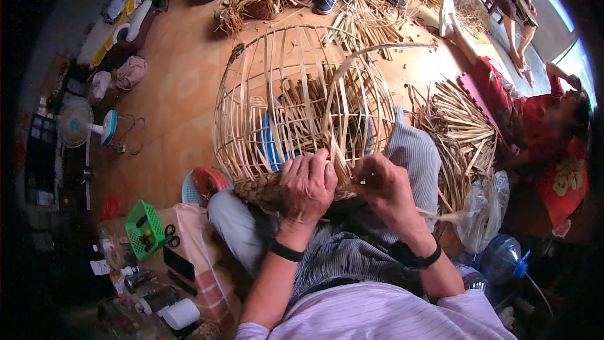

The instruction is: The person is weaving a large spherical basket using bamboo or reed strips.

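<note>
An open wicker basket frame (247, 107) of thin ribs and hoops rests against my lap, its thick braided edge (261, 190) toward me. My left hand (307, 184) is closed at that edge, with thumb and fingers pressed together on a pale plant strand (338, 158). Just to its right, my right hand (387, 190) has its fingers curled in a pinch beside the same strands; what lies between its fingertips is hidden. One long, flat strand (371, 52) rises from the weave and arcs over the frame to the right. Each wrist wears a black band.
Bundles of dry stalks lie beyond the frame (251, 3) and to the right (456, 138). A clear plastic bag (484, 211) and a water jug (503, 258) stand right. Left are a green basket (145, 230), scissors (171, 237), a phone (179, 263) and a fan (75, 123). Other people are nearby.
</note>
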{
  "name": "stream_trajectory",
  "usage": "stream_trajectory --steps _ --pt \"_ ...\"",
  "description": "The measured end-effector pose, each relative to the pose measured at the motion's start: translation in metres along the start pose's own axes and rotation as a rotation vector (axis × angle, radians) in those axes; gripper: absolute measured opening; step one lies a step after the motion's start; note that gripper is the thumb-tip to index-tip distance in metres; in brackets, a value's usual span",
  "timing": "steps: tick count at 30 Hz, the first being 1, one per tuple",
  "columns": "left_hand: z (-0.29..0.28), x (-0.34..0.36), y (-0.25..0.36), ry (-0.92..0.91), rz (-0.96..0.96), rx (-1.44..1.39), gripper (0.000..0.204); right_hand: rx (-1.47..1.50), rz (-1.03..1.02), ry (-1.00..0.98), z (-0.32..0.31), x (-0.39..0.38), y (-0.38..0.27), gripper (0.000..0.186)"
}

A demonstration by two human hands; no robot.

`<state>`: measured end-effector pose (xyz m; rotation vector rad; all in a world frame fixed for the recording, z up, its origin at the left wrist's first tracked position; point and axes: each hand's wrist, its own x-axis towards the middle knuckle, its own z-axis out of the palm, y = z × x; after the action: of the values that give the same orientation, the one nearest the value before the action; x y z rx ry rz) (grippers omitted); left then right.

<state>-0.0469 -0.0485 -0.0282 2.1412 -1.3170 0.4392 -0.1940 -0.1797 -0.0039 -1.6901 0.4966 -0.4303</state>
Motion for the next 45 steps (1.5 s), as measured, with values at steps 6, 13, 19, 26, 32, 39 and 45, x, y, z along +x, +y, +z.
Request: stream_trajectory --steps 6,13,19,26,32,39,45 --pt "-0.006 -0.001 -0.002 -0.068 -0.044 -0.133 0.019 0.533 0.204 -0.036 -0.021 -0.004 0.024 0.031" --pt "-0.017 0.003 0.004 -0.107 -0.119 -0.183 0.016 -0.219 -0.025 0.098 -0.049 0.054 -0.018 0.029" --pt "-0.029 0.02 0.007 -0.263 -0.146 -0.228 0.015 -0.63 -0.435 -0.092 -0.015 0.057 -0.013 0.036" --pt "-0.032 0.015 0.01 -0.255 -0.26 -0.332 0.019 -0.543 -0.139 -0.058 -0.027 -0.03 0.019 0.031" --pt "-0.032 0.016 0.005 -0.238 -0.176 -0.302 0.015 -0.629 -0.268 0.056 -0.044 -0.03 0.01 0.04" --pt "-0.042 0.03 0.007 -0.364 -0.206 -0.323 0.015 -0.832 -0.439 0.05 -0.007 0.031 -0.003 0.045" --pt "-0.038 0.024 0.003 -0.353 -0.303 -0.299 0.02 -0.638 -0.196 -0.04 -0.021 -0.004 0.01 0.028"
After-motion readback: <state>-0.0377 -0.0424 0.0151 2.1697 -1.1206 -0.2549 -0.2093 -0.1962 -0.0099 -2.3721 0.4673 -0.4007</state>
